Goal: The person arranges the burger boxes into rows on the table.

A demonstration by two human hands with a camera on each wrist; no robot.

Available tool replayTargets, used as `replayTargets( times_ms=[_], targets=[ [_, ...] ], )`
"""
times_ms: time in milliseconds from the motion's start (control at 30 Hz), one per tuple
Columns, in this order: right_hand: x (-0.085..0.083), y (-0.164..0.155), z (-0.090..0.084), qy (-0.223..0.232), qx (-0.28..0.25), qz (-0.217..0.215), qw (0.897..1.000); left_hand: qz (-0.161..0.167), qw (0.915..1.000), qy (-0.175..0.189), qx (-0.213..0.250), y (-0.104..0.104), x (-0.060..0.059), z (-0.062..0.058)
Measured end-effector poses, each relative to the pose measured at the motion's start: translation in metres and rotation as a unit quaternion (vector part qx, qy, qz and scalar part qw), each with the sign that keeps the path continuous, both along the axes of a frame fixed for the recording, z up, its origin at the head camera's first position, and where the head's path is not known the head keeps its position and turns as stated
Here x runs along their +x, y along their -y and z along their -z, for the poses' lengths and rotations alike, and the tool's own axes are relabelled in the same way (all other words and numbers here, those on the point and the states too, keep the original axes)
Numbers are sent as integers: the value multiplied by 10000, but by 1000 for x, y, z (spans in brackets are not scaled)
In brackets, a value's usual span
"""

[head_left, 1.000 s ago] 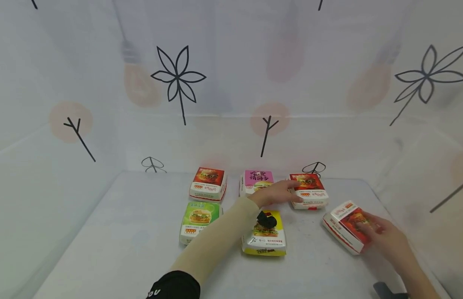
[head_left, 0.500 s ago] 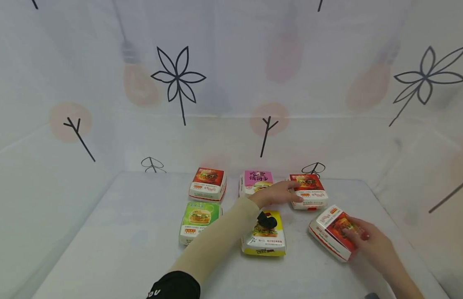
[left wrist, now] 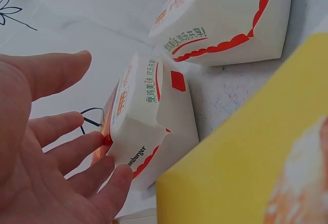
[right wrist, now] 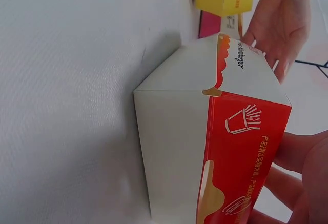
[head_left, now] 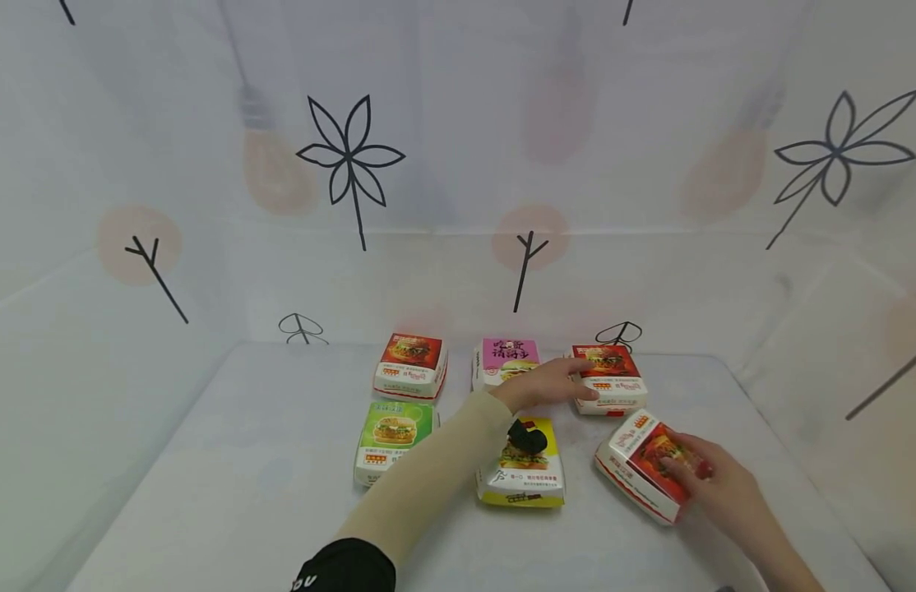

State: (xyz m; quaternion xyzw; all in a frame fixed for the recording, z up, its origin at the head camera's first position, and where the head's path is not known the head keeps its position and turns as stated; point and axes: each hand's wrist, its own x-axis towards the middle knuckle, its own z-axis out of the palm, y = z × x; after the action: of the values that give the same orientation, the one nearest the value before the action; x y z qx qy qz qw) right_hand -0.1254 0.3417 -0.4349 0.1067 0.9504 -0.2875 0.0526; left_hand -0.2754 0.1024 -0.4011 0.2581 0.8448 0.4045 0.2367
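Note:
My right hand [head_left: 717,485] grips a red-and-white burger box [head_left: 643,469], tilted at an angle near the table's right side. In the right wrist view that box [right wrist: 174,137] shows a plain white side and a red printed one, with the fingers on its far side. My left hand [head_left: 543,384] reaches across to another red-and-white burger box [head_left: 612,386] in the back row. Seen from the left wrist, the left hand's fingers are spread and lightly bent, with fingertips at the edge of this box [left wrist: 154,111]; nothing is pinched between them.
A red box [head_left: 409,370] and a pink box [head_left: 491,358] stand in the back row. In front are a green box [head_left: 380,460] and a yellow one [head_left: 528,489], partly behind the left sleeve [head_left: 428,469]. A patterned white sheet [head_left: 443,164] rises behind the table.
My right hand has brought its burger box leftward and slightly nearer to me, closer to the back-row box. The left hand stays where it was.

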Motion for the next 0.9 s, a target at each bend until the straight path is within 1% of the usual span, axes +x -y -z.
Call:
replayTargets(
  times_ms=[100,300,600,667,900],
  targets=[
    [1,2,-1,-26,14,-135,9999,-8,10000,-2,33,0,0,0],
    [1,5,-4,-73,-21,-224,9997,-22,10000,36,72,0,1,0],
    [1,7,-4,-11,-50,-163,9999,-31,9999,68,117,1,2,-2],
    [1,7,-4,-54,-35,-178,9998,-28,9999,68,95,2,2,-2],
    [0,7,-4,-10,-41,-138,9999,25,10000,-49,11,7,3,-7]
  ],
)
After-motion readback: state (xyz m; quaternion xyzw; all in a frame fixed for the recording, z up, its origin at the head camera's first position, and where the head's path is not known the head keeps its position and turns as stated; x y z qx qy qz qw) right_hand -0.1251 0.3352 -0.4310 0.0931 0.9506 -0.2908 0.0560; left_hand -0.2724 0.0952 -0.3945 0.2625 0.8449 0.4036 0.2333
